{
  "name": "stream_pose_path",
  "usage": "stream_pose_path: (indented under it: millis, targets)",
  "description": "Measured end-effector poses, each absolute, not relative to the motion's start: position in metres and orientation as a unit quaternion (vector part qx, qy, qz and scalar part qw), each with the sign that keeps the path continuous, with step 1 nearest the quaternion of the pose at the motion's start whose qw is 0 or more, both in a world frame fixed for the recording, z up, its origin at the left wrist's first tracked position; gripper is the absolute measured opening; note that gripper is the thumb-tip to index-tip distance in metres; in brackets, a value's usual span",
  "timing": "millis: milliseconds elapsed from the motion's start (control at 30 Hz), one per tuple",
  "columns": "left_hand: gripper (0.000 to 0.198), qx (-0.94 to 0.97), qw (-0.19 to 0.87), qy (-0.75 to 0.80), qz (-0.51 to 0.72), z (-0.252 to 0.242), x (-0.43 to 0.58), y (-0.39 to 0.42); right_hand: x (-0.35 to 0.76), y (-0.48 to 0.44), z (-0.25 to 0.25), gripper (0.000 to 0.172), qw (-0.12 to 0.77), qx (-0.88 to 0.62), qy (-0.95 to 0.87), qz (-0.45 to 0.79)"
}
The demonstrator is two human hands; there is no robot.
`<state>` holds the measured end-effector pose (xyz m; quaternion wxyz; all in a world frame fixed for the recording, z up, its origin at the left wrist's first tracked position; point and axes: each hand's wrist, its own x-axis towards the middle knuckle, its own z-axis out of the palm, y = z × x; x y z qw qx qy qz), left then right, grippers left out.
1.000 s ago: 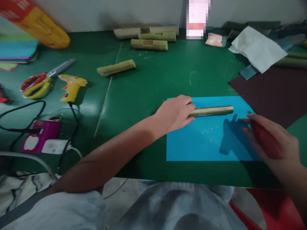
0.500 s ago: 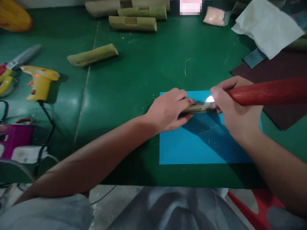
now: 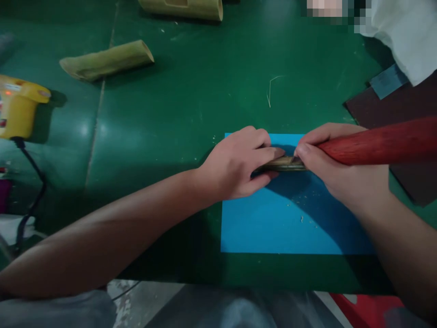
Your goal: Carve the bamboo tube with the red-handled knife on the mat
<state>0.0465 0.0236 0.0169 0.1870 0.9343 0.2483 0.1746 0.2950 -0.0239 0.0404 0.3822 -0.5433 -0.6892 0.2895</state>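
Note:
My left hand (image 3: 239, 165) is closed around the left end of a thin bamboo stick (image 3: 282, 164) that lies across a blue paper sheet (image 3: 273, 228). My right hand (image 3: 337, 175) grips a tool with a long red wooden handle (image 3: 382, 146) that runs off to the right. A small dark bit of its blade shows against the stick between my two hands. Most of the stick is hidden under my fingers. Small shavings lie on the blue sheet below the stick.
A cut bamboo piece (image 3: 107, 60) lies at the upper left on the green table (image 3: 191, 105), another bamboo section (image 3: 184, 7) at the top edge. A yellow glue gun (image 3: 18, 107) with a black cord sits far left. Dark brown sheet (image 3: 403, 109) and white paper (image 3: 409, 32) lie right.
My right hand rose from the blue sheet's right edge with the red-handled tool and met the stick beside my left hand. The view moved closer and downward.

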Motion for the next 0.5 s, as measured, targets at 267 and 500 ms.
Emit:
stream_pose_path:
  millis: [267,500]
  targets:
    - [0.032,0.931,0.199,0.256,0.167,0.018,0.048,0.021,0.293,-0.027,0.048,0.015,0.403,-0.569,-0.622,0.356]
    - [0.03,0.922,0.222,0.251,0.193,0.018,0.051,0.022,0.288,-0.027,0.051,0.019,0.397,-0.589,-0.631,0.312]
